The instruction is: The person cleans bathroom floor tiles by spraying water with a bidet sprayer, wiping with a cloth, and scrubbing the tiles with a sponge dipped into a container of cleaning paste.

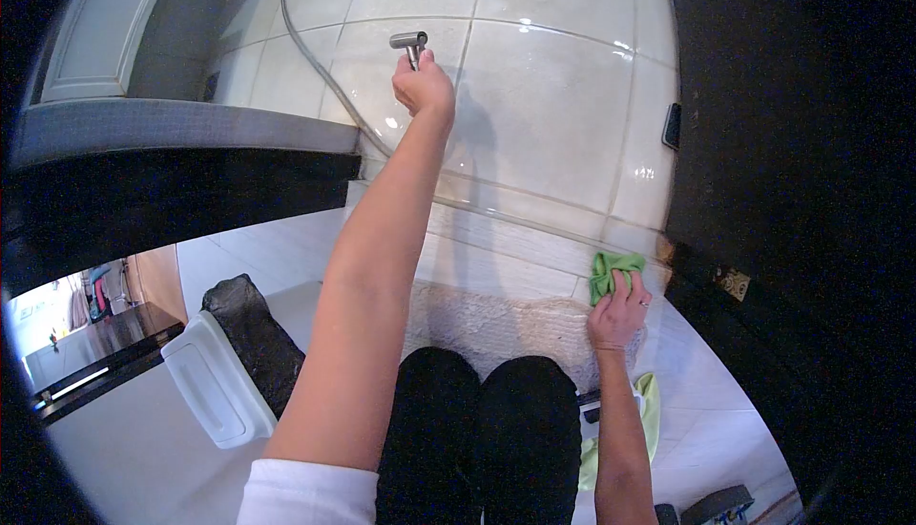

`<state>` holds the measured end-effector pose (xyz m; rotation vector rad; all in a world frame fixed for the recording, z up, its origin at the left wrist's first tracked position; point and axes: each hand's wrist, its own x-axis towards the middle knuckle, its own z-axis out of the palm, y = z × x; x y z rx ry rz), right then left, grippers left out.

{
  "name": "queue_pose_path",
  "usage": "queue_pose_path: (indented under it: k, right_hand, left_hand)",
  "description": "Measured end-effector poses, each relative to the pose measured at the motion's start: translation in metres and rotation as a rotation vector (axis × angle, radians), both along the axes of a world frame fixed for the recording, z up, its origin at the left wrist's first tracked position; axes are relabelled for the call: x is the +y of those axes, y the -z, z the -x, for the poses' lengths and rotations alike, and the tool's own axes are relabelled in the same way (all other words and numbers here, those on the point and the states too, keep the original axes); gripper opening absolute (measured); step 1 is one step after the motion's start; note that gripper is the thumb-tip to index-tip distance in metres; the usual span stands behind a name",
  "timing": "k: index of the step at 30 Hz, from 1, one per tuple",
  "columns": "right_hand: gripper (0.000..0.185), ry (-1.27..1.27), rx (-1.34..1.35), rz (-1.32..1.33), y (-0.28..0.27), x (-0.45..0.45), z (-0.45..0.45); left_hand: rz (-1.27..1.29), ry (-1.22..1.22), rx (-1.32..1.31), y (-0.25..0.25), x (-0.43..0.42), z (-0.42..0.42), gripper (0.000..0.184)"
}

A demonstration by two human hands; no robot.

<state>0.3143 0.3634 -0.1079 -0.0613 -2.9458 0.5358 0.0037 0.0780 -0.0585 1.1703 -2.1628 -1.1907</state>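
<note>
My left hand [424,88] reaches far forward over the wet tiled floor [549,105], its fingers wrapped round the handle of a metal hand sprayer [408,42]. A grey hose [320,69] runs across the tiles and goes out of sight behind my left forearm. Further back on the right, my right hand [622,315] is closed on a bunched green cloth [611,272]. That cloth touches the pale floor near the raised tile edge. My knees rest at the edge of a fluffy beige mat [515,320], which lies between my two arms.
On the left, a white plastic tub [215,382] stands beside a dark crumpled item [256,334]. A pale green cloth [647,415] lies near my right forearm. A dark door [763,143] with a metal hinge [733,283] borders the right. A white cabinet [100,33] stands at upper left.
</note>
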Motion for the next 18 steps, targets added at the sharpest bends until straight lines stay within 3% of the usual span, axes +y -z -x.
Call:
queue_pose_path:
  k: [12, 15, 18]
  right_hand:
    - [0.049, 0.004, -0.007, 0.018, 0.002, 0.001, -0.001]
    - [0.049, 0.007, 0.007, 0.017, 0.000, -0.001, 0.000]
    - [0.050, 0.031, -0.024, 0.030, 0.005, 0.001, -0.003]
  left_hand:
    - [-0.136, -0.189, 0.141, 0.000, -0.017, 0.010, 0.023]
    - [-0.149, -0.158, 0.127, 0.003, -0.023, 0.009, 0.028]
    - [-0.117, 0.124, 0.143, 0.013, -0.019, 0.010, 0.025]
